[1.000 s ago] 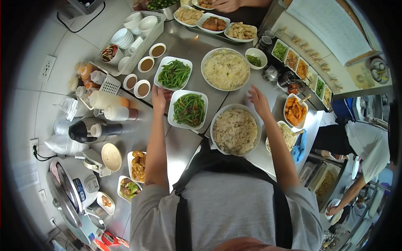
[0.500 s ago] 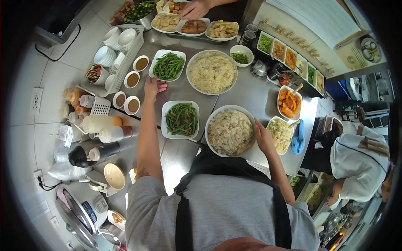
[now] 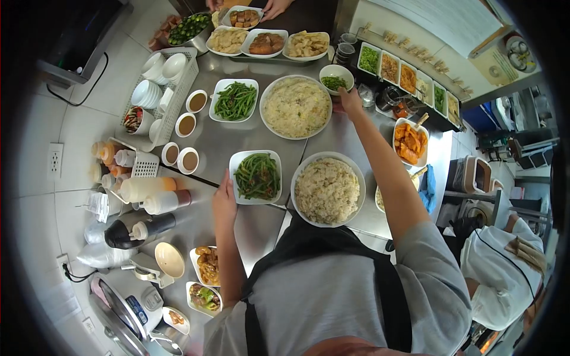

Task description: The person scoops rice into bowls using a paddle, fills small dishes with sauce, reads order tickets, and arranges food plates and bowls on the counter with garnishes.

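My left hand (image 3: 224,199) is at the left edge of a square white dish of green beans (image 3: 257,176), fingers partly hidden by its rim. My right hand (image 3: 348,102) reaches to the small white bowl of chopped greens (image 3: 336,78), its fingers at the bowl's lower edge and partly out of sight. Between my arms is a large round bowl of rice (image 3: 328,189). A second rice bowl (image 3: 295,107) lies farther up, beside another dish of green beans (image 3: 234,100).
Four sauce cups, one of them here (image 3: 196,101), stand near a white basket (image 3: 176,95) and squeeze bottles (image 3: 148,188). Orange food (image 3: 409,143) fills a dish at right. Another person's hands (image 3: 276,8) are at the far dishes. A person in white (image 3: 496,276) is at right.
My right hand has left the near rice bowl and moved up to the small greens bowl. My left hand has come down from the upper bean dish to the lower one.
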A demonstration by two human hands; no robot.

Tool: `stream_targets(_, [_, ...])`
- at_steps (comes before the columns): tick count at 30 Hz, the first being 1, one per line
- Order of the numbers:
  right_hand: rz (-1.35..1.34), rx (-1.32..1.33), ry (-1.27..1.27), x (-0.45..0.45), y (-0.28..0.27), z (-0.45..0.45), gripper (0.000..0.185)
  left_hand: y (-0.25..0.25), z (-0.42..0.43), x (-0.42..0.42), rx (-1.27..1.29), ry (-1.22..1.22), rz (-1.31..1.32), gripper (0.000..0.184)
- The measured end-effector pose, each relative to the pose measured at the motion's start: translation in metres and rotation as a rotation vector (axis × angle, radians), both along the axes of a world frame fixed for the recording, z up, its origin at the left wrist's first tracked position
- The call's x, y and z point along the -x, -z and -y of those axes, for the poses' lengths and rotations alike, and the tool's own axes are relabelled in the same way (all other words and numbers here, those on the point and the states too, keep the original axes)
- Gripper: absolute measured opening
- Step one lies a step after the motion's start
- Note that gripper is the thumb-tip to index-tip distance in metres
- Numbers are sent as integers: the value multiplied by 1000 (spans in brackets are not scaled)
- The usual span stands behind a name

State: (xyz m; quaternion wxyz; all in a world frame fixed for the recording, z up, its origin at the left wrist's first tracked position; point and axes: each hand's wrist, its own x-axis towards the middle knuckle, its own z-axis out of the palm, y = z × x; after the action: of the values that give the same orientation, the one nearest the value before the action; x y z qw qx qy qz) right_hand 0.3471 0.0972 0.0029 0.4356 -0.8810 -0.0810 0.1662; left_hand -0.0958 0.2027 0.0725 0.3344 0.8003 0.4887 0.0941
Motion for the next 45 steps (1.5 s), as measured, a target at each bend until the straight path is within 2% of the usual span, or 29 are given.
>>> stream_targets(1, [194, 153, -18, -11, 26, -3, 50, -3, 3, 2, 64, -35, -12, 38])
stream_targets(3, [118, 65, 15, -29, 59, 4, 45, 9, 3, 8, 61, -33, 11, 37])
stream_targets(5, [-105, -84, 30, -25, 46, 16, 40, 28, -1, 11, 11, -17, 73, 36])
stream_targets(7, [-473, -298, 18, 10, -14, 41, 36, 45, -6, 13, -89, 6, 175, 36])
stream_targets(10, [-436, -338, -20, 32, -21, 69, 32, 43, -14, 5, 13, -62, 201, 34])
stream_targets(11, [-427, -312, -91, 34, -20, 77, 35, 48, -20, 1, -114, -7, 269, 32])
stream_targets(14, [-466, -301, -64, 47, -28, 92, 34, 34, -32, -14, -18, -72, 90, 32])
stream_targets(15, [-480, -287, -47, 51, -32, 96, 35, 54, -45, -13, 43, -99, 197, 33])
stream_targets(18, [-468, -291, -72, 56, -33, 109, 40, 55, -64, -25, 78, -134, 248, 34])
stream_targets(19, [-433, -273, -96, 58, -33, 113, 40, 55, -71, -26, 84, -116, 276, 36])
stream_targets(21, [-361, -237, -148, 58, -34, 121, 41, 54, -84, -22, 54, -84, 152, 38])
stream_targets(22, [-313, -114, -163, 58, -47, 124, 40, 45, -86, -23, 37, -68, 91, 39])
stream_targets(23, [-264, 7, -176, 57, -68, 128, 39, 32, -86, -27, -210, 18, -162, 39])
stream_targets(24, [-213, 129, -189, 53, -80, 131, 38, 22, -84, -35, -361, 18, -85, 38])
stream_targets(26, [255, 275, -276, 30, -70, 139, 41, -1, -61, -60, -655, 17, 67, 35])
stream_targets(28, [688, 321, -404, 11, -66, 140, 47, -55, -14, -110, -546, 223, 257, 30])
stream_targets(30, [797, 329, -527, 6, -71, 127, 50, -63, 26, -154, -424, 484, 339, 27])
stream_targets(31, [851, 331, -589, 3, -73, 121, 51, -65, 48, -176, -463, 618, 412, 27])
stream_targets(34, [729, 375, -709, -21, -34, 116, 51, -43, 80, -235, -512, 918, 421, 30])
stream_targets(35, [699, 406, -705, -19, -37, 116, 51, -28, 82, -248, -558, 957, 375, 29])
stream_targets(37, [640, 471, -700, -12, -54, 119, 52, -2, 82, -268, -649, 1029, 284, 27])
stream_targets(40, [686, 382, -581, 2, -72, 148, 56, 9, 75, -279, -598, 1106, 154, 25])
stream_targets(43, [504, 364, -497, 8, -125, 165, 63, 12, 75, -291, -541, 1059, 189, 24])
stream_targets(45, [511, 238, -462, 6, -148, 162, 65, 9, 76, -309, -563, 1070, 191, 23])
